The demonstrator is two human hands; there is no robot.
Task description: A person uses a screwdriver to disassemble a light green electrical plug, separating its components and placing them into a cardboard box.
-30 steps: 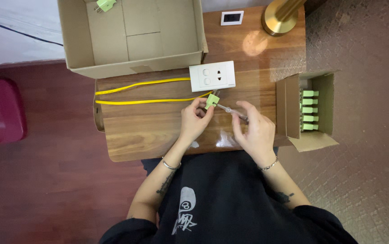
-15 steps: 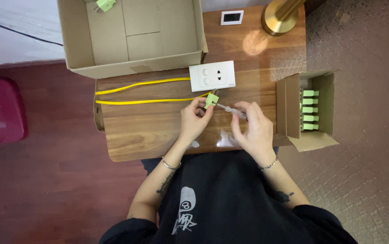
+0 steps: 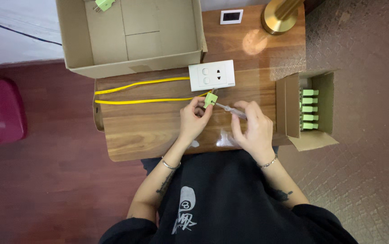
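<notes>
1. Plug [image 3: 210,99], a small green one, sat pinched in the fingers of the left hand [image 3: 193,121], raised just over the desk [image 3: 149,131] near its middle, so its face met the tool squarely.
2. Yellow cable [image 3: 140,92] ran from it leftward in two strands across the desk (slack enough to let the plug be lifted).
3. White socket plate [image 3: 211,75] lay flat just behind the plug, below the open cardboard box [image 3: 131,36].
4. Right hand [image 3: 254,129] had its fingers closed round a clear-handled screwdriver [image 3: 231,110], tip aimed at the plug.
5. Small carton [image 3: 309,108] at the right edge lay on its side, green plugs within easy reach.
</notes>
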